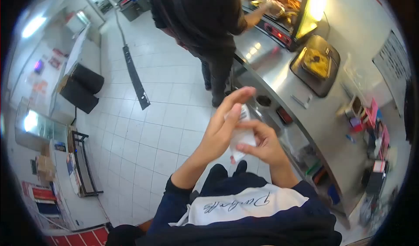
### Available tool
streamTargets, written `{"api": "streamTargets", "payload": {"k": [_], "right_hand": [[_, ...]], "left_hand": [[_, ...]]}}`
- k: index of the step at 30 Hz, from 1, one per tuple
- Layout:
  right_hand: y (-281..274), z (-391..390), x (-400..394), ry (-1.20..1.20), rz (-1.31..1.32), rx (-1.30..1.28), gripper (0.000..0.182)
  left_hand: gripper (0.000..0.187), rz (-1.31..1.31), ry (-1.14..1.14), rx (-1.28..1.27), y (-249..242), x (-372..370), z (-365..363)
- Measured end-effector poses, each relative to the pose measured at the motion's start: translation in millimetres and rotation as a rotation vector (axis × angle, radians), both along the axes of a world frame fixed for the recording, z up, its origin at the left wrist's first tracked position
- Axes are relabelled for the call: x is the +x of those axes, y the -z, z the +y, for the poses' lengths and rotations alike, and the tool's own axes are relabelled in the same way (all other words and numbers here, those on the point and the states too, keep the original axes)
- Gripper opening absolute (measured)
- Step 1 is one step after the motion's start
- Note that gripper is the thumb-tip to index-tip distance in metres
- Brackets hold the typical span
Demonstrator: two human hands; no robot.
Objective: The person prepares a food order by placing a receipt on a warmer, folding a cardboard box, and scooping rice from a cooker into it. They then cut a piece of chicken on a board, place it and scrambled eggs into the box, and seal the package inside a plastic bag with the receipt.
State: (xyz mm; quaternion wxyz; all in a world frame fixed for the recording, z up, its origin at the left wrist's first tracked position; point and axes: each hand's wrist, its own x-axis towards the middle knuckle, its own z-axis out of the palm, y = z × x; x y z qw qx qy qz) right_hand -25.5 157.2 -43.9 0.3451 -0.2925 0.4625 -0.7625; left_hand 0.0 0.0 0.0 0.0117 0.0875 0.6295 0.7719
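Between my hands, in front of my body, is a small white piece (244,139) that looks like paper or a thin packet, with dark printed lines near its top. My right hand (267,145) pinches it between thumb and fingers. On its other side my left hand (220,130) is stretched out, palm turned toward the white piece, fingers long and thumb up. Part of the white piece is hidden behind the fingers. Both hands are raised above the tiled floor (152,137), left of the metal counter's edge.
A person in dark clothes (198,19) stands ahead, a gloved hand (273,6) reaching into a lit food warmer (279,34). The steel counter (270,71) on my right bears a black tray (327,89) with yellow food. A black strip (135,78) lies on the floor.
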Motion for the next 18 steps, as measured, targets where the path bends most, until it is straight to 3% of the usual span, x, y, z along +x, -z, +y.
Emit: {"api": "streamTargets", "payload": {"k": [2,4,6,8,10,12,13,15,18], "right_hand": [[112,52,-9,-0.042,0.174,0.017,0.044],[176,55,-5,-0.171,0.122,0.055,0.044],[215,33,11,-0.254,-0.030,0.100,0.045],[231,0,17,-0.275,0.005,0.167,0.045],[237,-28,10,-0.272,0.041,0.207,0.045],[239,-30,-16,-0.224,0.042,0.227,0.045],[240,-22,-34,-0.198,0.042,0.238,0.045],[242,-3,-72,-0.171,0.004,0.289,0.045],[239,-16,-89,-0.105,-0.039,0.289,0.047]], "left_hand": [[0.077,0.168,-0.331,-0.193,69,11,68],[0.074,0.467,-0.308,-0.107,120,31,80],[0.073,0.725,-0.201,0.057,140,60,76],[0.067,0.830,0.112,0.396,150,80,56],[0.052,0.791,0.570,0.812,155,83,27],[0.048,0.844,0.474,0.948,150,70,40],[0.050,0.916,0.144,0.867,135,60,76],[0.052,1.024,-0.123,0.717,130,33,97],[0.054,1.118,0.059,0.585,144,23,50]]}}
